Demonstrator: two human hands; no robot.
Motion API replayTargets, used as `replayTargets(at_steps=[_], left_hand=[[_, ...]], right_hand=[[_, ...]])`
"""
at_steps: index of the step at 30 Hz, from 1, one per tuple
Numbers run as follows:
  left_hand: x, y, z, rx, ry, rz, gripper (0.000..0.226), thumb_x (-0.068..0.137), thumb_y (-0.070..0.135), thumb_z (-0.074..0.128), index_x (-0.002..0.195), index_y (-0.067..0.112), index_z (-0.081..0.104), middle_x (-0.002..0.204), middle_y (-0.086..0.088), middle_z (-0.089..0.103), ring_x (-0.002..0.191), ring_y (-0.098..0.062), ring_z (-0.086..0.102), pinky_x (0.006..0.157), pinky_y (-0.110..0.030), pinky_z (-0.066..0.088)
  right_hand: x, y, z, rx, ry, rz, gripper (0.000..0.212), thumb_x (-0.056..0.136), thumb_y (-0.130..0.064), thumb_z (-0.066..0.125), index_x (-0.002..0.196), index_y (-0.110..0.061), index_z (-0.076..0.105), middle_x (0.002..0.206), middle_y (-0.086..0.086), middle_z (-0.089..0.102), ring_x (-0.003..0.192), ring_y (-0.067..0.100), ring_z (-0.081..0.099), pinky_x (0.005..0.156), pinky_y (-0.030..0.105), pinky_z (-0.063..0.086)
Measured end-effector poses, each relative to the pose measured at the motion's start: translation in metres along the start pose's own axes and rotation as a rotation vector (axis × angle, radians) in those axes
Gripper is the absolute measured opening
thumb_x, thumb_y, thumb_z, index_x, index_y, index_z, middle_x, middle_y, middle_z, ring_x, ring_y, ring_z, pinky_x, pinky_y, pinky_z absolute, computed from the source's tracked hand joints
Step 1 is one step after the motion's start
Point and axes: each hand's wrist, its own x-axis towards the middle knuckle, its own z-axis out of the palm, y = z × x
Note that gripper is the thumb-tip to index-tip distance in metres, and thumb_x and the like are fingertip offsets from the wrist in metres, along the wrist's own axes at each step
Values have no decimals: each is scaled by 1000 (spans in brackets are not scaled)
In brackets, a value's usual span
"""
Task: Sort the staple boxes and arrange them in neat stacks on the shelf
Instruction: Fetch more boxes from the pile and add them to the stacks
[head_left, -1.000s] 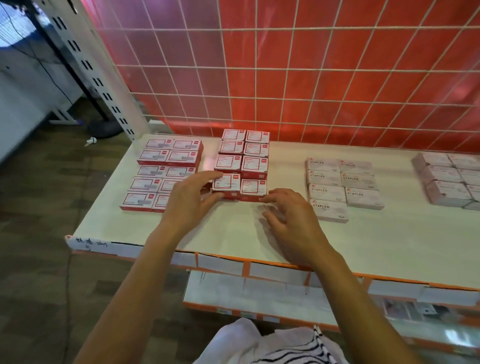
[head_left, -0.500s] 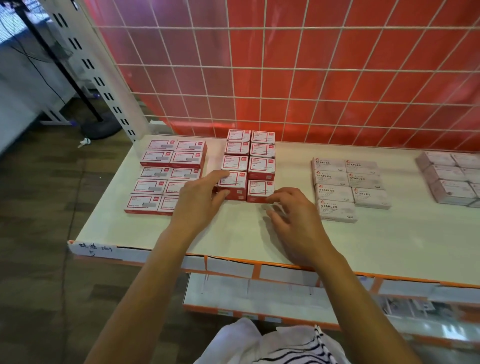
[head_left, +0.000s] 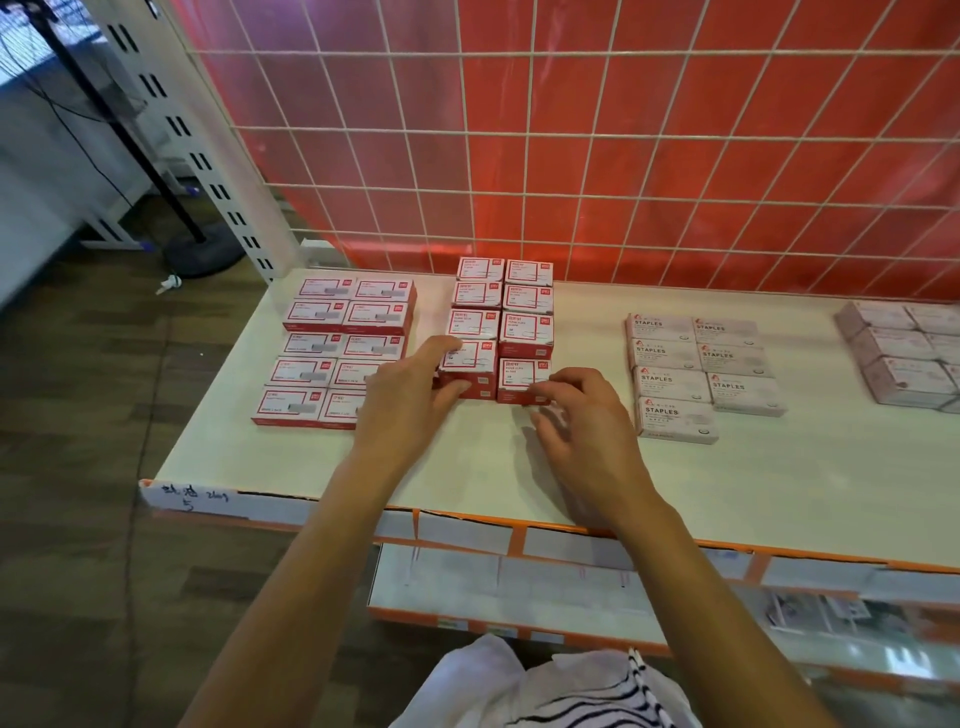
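The front-left box of the middle block of red staple boxes lies flat, label up, its long axis running across the shelf from the left hand toward the right hand. The left hand pinches it, forefinger laid over the top and thumb against the near face. Just beside that thumb, on the side toward the right hand, sits the front-right box, set the same way. The right hand has its bent fingertips on this box's near edge; whether they grip it I cannot tell. Beyond both hands the block runs away in two columns toward the wire grid over a red back panel.

Outside the left hand, partly hidden behind it, lies a block of wider red boxes, close enough to hem in its knuckles. Outside the right hand, apart from it, are pale boxes marked STAPLES, and farther out another pale group. Under the wrists a lower shelf juts out
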Motion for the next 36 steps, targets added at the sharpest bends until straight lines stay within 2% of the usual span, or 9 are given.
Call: replayTargets(at_steps=[6, 13, 16, 23, 28, 33, 36], left_hand=[[0, 0, 4, 20, 23, 2, 47, 87, 26, 67, 130, 15, 51, 113, -8, 69, 97, -24, 68, 90, -40, 53], [2, -3, 6, 29, 33, 8, 50, 81, 31, 74, 124, 16, 53, 109, -7, 70, 92, -25, 69, 85, -44, 54], [3, -3, 7, 53, 32, 2, 49, 82, 32, 73, 123, 16, 52, 109, -6, 70, 92, -24, 69, 86, -42, 54], [0, -1, 7, 161, 5, -6, 54, 86, 40, 67, 131, 20, 44, 117, -4, 66, 101, -24, 65, 84, -37, 53], [-8, 6, 10, 249, 88, -20, 62, 85, 47, 63, 135, 19, 41, 131, -6, 53, 119, -24, 48, 91, -38, 48], [-14, 16, 22, 280, 217, 92, 53, 86, 44, 62, 128, 15, 49, 138, -14, 47, 131, -34, 40, 102, -50, 39], [-15, 27, 33, 303, 268, 215, 52, 85, 43, 61, 126, 14, 52, 137, -16, 49, 132, -35, 41, 106, -46, 32]], right_hand=[[0, 3, 5, -12, -4, -6, 34, 90, -19, 61, 124, -21, 61, 126, -5, 49, 115, 10, 47, 97, 16, 34], [1, 4, 6, -2, 2, -9, 32, 90, -18, 61, 122, -21, 61, 124, -4, 49, 114, 11, 48, 98, 19, 39], [1, 3, 6, 4, 4, -8, 32, 89, -17, 62, 121, -20, 62, 123, -4, 49, 114, 12, 49, 99, 24, 43], [0, 2, 5, -8, -2, -10, 31, 90, -18, 60, 121, -20, 61, 125, -4, 49, 115, 11, 47, 98, 20, 39], [-2, 2, 1, -104, 9, -27, 34, 91, -20, 59, 124, -22, 60, 130, -4, 49, 121, 11, 41, 96, 14, 28], [-5, 7, 0, -160, 64, -41, 33, 90, -17, 61, 122, -18, 62, 135, 1, 52, 127, 19, 39, 100, 20, 24], [-9, 14, -3, -169, 103, -43, 32, 87, -16, 64, 119, -16, 64, 136, 7, 52, 128, 27, 41, 105, 33, 32]])
